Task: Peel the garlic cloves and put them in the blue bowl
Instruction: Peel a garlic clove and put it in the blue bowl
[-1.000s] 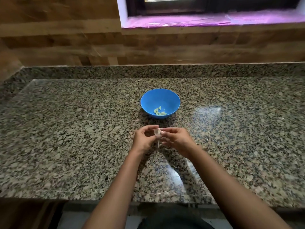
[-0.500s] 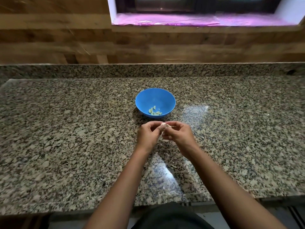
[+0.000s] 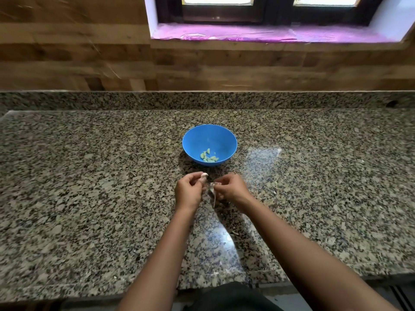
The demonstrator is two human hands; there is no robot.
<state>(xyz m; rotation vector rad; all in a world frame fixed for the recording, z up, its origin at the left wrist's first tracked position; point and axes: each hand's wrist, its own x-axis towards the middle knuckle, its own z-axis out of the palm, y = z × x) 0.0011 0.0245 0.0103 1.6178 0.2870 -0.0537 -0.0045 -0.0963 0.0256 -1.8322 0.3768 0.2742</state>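
The left grip [image 3: 189, 190] pinches a small garlic clove [image 3: 204, 175] between thumb and fingertips, its fingers curled round it; the clove shows as a pale, whitish-pink nub poking out just above the knuckles. Just beside it, with a narrow gap between the two, the right grip [image 3: 232, 187] is closed on a scrap of papery skin [image 3: 214, 194], thin and off-white, a narrow strip of which hangs down from the fingertips toward the counter [image 3: 89, 198]. Whether the strip touches the stone cannot be told. Both grips are held near the blue bowl [image 3: 226, 140], on the person's side of it. The bowl is round, bright blue and smooth, and stands upright on the counter. At the bottom of it, toward its near wall, lies a small cluster of peeled cloves [image 3: 209, 157], curved little pieces that look pale green against the blue. The counter is polished granite, speckled grey, tan and black, with soft patches of light reflected to the right of the bowl and between the forearms. A low upstand [image 3: 112, 101] of the same stone runs along its back edge. Behind it rises a wall of brown wooden planks [image 3: 224, 68], and above that a window sill [image 3: 247, 33] covered in shiny pink film sits under a dark-framed window [image 3: 278, 10].
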